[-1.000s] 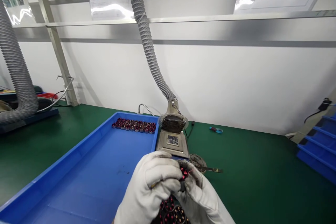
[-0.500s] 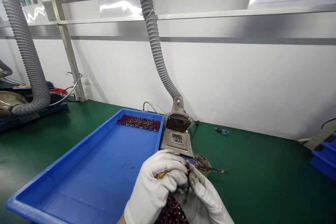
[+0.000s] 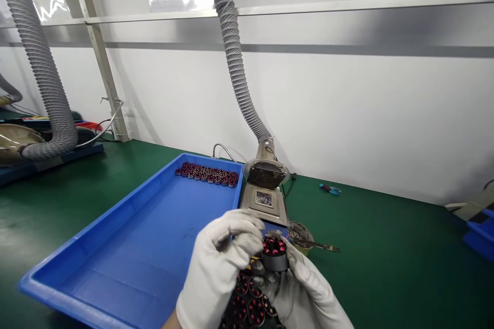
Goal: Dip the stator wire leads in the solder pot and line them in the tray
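My right hand (image 3: 309, 282), in a white glove, grips a small round motor part (image 3: 275, 254) with a dark grey ring and red windings inside. It is held upright, its open face toward me. My gloved left hand (image 3: 222, 257) is closed just left of it, fingers curled. A yellow-and-black piece (image 3: 253, 263) shows under the left fingertips; most of it is hidden, and I cannot tell what it is. Below both hands lie several more such round parts (image 3: 252, 303) with red windings, partly covered by the gloves.
A large blue tray (image 3: 127, 216) on the left holds rows of round parts (image 3: 208, 174) at its far end. Behind my hands stands a metal-plated heating unit (image 3: 266, 200) under a fume hose (image 3: 235, 61). Beside it is a pot (image 3: 303, 234) with a flat tool. Blue-handled pliers (image 3: 330, 189) lie farther back.
The hands have drawn slightly apart. The round part, mostly hidden between the gloves before, now shows its windings and grey ring in my right hand. The view has tilted slightly down.
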Available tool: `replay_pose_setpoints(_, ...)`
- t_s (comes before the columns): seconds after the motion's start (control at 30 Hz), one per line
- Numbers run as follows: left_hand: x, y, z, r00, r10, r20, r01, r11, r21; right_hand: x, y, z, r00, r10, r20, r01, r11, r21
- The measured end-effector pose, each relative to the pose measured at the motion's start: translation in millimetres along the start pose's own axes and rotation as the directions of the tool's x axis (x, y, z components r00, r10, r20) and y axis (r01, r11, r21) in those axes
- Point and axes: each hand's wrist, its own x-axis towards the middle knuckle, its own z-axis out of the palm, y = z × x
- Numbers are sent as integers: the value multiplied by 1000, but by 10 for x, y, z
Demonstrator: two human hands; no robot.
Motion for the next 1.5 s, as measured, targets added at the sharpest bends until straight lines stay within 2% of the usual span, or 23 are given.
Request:
replay_pose_setpoints(0.07,12,10,-43,998,-66,23,66,998,-17,65,46,-99,1000,8,7,-8,1000,-7)
replay_pose_setpoints(0.13,19,21,-55,979,-123,163,115,992,53,80,65,-115,1000,10,17,-10,1000,-12)
replay_pose_setpoints(0.2,19,26,-32,960,-95,265,69,992,106,44,51,-56,1000,20,24,-20,1000,-3)
replay_pose_setpoints(0.23,15,23,-16,961,-59,271,30,994,109,6,31,-2,999,29,28,-29,1000,1)
replay_pose_setpoints(0.3,6,13,-6,980,-1,200,-10,998,55,-100,-31,143,998,63,30,-63,998,21)
replay_pose_setpoints(0.4,-1,7,-60,998,-40,51,41,999,-20,-277,-137,391,991,134,31,-137,978,160)
replay_pose_setpoints(0.47,5,26,-105,998,-54,17,53,998,44,-348,-187,508,989,142,52,-151,952,268)
replay_pose_setpoints(0.5,10,41,-115,997,-38,68,29,992,122,-363,-201,539,990,133,57,-143,944,296)
replay_pose_setpoints(0.57,24,75,-102,970,9,243,-75,961,265,-360,-207,552,990,136,30,-139,939,314)
replay_pose_setpoints(0.63,40,94,-57,930,40,365,-157,942,296,-339,-192,531,985,172,-15,-157,928,337)
replay_pose_setpoints(0.67,48,93,-33,926,40,376,-151,951,270,-329,-180,525,983,182,-24,-162,920,356)
replay_pose_setpoints(0.8,70,5,-1,953,-17,303,4,999,42,-336,-145,588,989,150,-1,-141,926,349)
replay_pose_setpoints(0.9,68,-79,-47,987,-119,108,135,978,-159,-361,-156,657,982,190,-3,-183,948,260)
replay_pose_setpoints(1.0,64,-68,-122,981,-189,-43,170,945,-278,-353,-174,646,981,190,30,-191,945,267)
replay_pose_setpoints(1.07,67,-2,-158,970,-241,-11,234,949,-211,-332,-179,602,987,149,56,-159,939,304)
replay_pose_setpoints(1.17,74,94,-145,908,-382,171,379,924,53,-319,-180,538,992,122,27,-125,943,308)
replay_pose_setpoints(1.23,72,107,-100,893,-389,225,374,921,106,-333,-179,520,991,134,-11,-127,959,252)
replay_pose_setpoints(1.37,38,41,-32,950,-228,212,250,965,-82,-368,-160,536,992,124,-4,-122,982,141)
replay_pose_setpoints(1.43,19,23,-48,972,-163,171,188,972,-143,-371,-145,547,993,116,6,-116,984,135)
replay_pose_setpoints(1.5,9,33,-99,992,-119,51,127,968,-215,-367,-135,545,992,122,14,-123,982,143)
